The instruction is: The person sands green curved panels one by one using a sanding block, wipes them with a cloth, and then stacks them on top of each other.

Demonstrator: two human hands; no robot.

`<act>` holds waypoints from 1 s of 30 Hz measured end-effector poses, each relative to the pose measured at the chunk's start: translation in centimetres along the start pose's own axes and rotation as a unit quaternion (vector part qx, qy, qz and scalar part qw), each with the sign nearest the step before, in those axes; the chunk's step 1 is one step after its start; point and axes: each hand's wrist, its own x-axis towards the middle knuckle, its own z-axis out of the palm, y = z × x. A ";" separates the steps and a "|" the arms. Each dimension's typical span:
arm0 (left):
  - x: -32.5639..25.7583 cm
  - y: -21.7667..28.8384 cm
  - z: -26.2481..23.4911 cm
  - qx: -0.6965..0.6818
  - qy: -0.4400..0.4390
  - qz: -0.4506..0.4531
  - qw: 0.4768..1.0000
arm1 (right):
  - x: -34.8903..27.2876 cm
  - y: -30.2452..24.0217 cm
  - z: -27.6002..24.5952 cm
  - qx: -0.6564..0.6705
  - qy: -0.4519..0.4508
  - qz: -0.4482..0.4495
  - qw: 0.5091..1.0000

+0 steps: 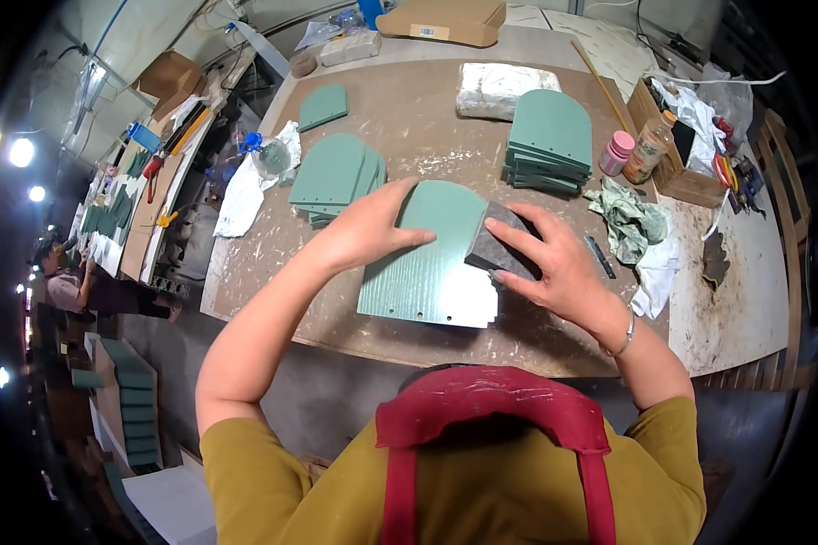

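- Two hands work one green arched panel [427,263] lying flat at the middle of the brown workbench [409,118], its rounded end toward 12 o'clock and its straight, hole-drilled edge toward 6 o'clock.
- Left hand [368,232]: fingers spread narrow and flat, pressing on the panel's 10 o'clock edge to pin it; it grasps nothing.
- Right hand [554,259]: fingers curled over a dark grey sanding block [500,250], which rests on the panel's 3 o'clock side.
- For a good pass, in my judgement, the block should stay flat, the pressure even, and the pinning hand clear of the stroke, so the panel does not skid.
- A pale patch near the panel's 5 o'clock corner may be dust or glare; I cannot tell which.
- Other panels: a fanned pile [336,177] at 11 o'clock, a squared stack [550,141] at 1 o'clock.
- A crumpled green rag [627,218] lies just beside the right hand, at 3 o'clock.
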 end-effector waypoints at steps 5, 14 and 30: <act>0.7 1.4 -1.5 0.006 -0.073 -0.048 0.996 | -0.2 0.0 0.1 -0.005 0.003 0.007 1.000; 1.9 0.5 -3.4 0.132 -0.109 -0.105 0.980 | -0.3 0.1 0.2 0.001 0.009 0.009 1.000; 1.4 0.4 -1.3 -0.155 -0.142 -0.108 0.972 | -0.4 -0.1 0.4 0.025 0.024 0.012 0.999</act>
